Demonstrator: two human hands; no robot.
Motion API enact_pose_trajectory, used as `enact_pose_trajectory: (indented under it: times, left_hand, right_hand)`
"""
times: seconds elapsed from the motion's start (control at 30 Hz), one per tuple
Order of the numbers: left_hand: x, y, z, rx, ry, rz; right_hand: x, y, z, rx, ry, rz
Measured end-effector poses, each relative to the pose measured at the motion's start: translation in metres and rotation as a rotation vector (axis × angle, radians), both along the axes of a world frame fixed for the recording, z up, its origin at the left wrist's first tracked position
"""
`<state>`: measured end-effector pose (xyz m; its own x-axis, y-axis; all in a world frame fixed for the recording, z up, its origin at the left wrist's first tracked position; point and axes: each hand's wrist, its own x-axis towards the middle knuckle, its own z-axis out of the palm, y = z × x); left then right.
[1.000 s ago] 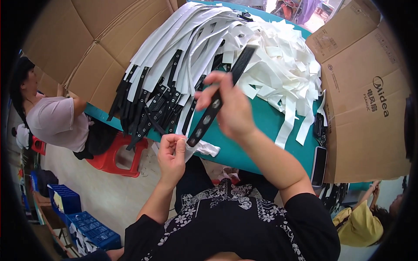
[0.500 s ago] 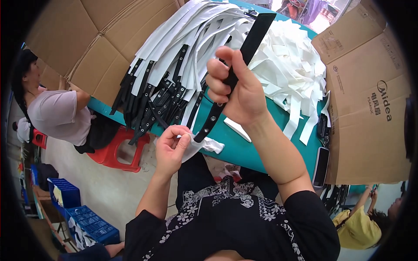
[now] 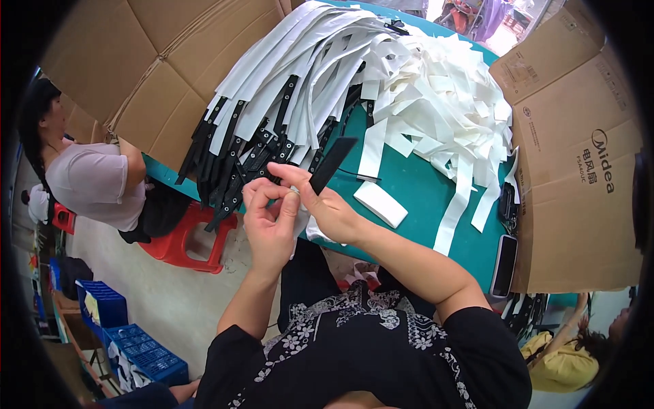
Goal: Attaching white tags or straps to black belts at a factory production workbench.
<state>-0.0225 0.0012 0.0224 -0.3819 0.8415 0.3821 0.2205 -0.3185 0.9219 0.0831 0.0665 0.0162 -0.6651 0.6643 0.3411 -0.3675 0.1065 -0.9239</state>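
At the table's near edge my two hands meet. My right hand is closed on a black strap, whose flat end sticks up past its fingers; the lower part is hidden behind my hands. My left hand pinches a thin white sleeve close to my right fingertips. Whether the strap's tip is inside the sleeve, I cannot tell. Beyond lies a heap of similar straps with black eyeleted ends and long white sleeves. A white oblong piece lies right of my right hand.
A big pile of white strips covers the back right of the green table. A phone lies at its right edge. Cardboard stands right, more left. One person sits left by a red stool; another is right.
My right hand has come down and left with the strap, from above the table to beside my left hand. My left hand stays nearly in place with the white sleeve.
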Motion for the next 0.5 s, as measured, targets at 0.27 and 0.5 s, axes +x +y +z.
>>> enact_pose_trajectory:
  times: [0.27,0.5]
  left_hand:
    - [-0.06,-0.016,-0.049,-0.467,-0.069,-0.573]
    - [-0.167,-0.073,-0.044,-1.008,-0.126,-0.328]
  right_hand:
    - [0.026,0.051,0.036,0.095,-0.432,-0.117]
    - [0.09,0.357,0.113,-0.24,-0.271,-0.403]
